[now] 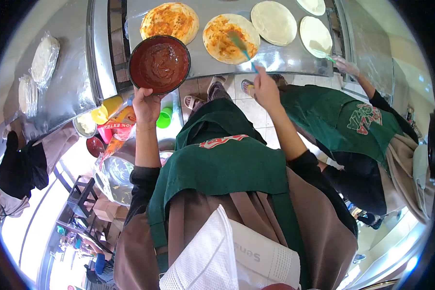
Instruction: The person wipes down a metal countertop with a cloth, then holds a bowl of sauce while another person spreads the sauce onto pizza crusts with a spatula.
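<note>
My left hand [147, 106] grips a dark-rimmed bowl [136, 70] by its near edge, tilted so that the thick red sauce [162, 60] inside shows. In my right hand [267, 91] is a blue brush [249, 57], its blurred head over a flat dough round [222, 52] partly coated with orange-red sauce. Beyond the bowl lies another sauced dough round [171, 21], its near edge hidden by the bowl. Plain dough rounds [274, 23] sit to the right on the metal table [198, 70].
At the right, a co-worker's gloved hand [348, 66] holds a green-handled tool [324, 55] at a plain dough round [316, 36]. Plastic-wrapped dough [46, 59] lies on the left counter [75, 53]. Below it are a yellow jug [106, 110], a green cup [164, 117] and a large bowl [116, 176].
</note>
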